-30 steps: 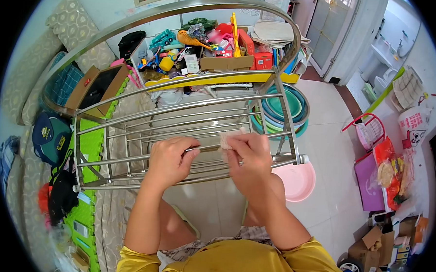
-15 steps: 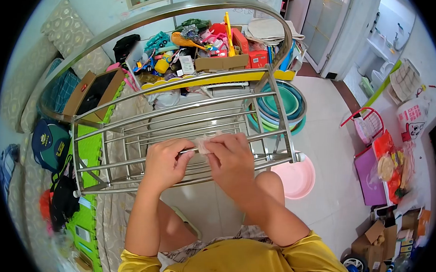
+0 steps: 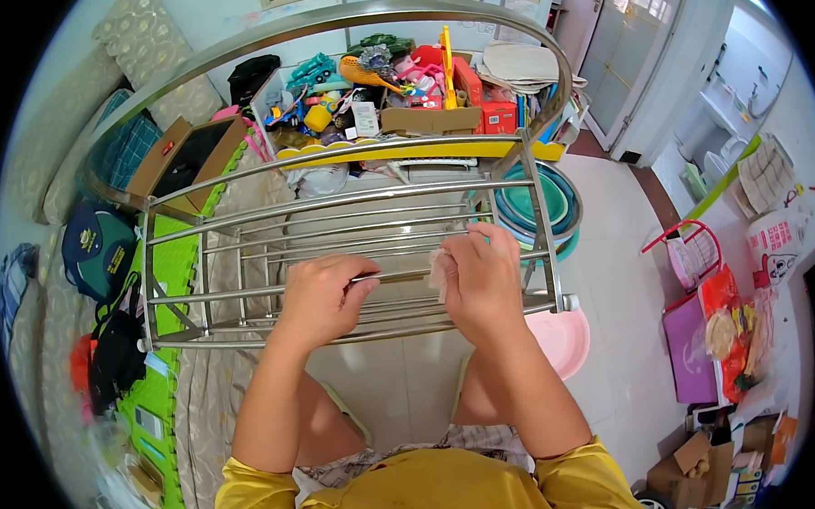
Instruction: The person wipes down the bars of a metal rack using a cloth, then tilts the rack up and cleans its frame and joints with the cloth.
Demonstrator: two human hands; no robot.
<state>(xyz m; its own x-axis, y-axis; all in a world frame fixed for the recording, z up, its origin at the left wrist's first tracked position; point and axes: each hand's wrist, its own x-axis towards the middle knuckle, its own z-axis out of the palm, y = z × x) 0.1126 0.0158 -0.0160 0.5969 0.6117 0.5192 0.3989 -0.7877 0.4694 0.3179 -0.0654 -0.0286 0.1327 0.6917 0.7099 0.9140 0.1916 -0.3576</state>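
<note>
A stainless steel rack with several tubular rails and a big curved hoop lies tilted across my lap area. My left hand is closed around one of its rails, thumb pressed along the tube. Further right on the same rail, my right hand pinches a thin whitish cloth against the metal. The cloth is partly hidden by my fingers, and a bare stretch of rail shows between the two hands.
A pink basin stands on the floor beyond the rack's right end, with stacked green and blue basins behind it. Toys fill a yellow-edged shelf at the back. Green foam mats lie left; cardboard boxes are at lower right.
My right hand has slid right along the rail with the cloth, away from my left hand, which stays on the rail. The camera view has shifted slightly.
</note>
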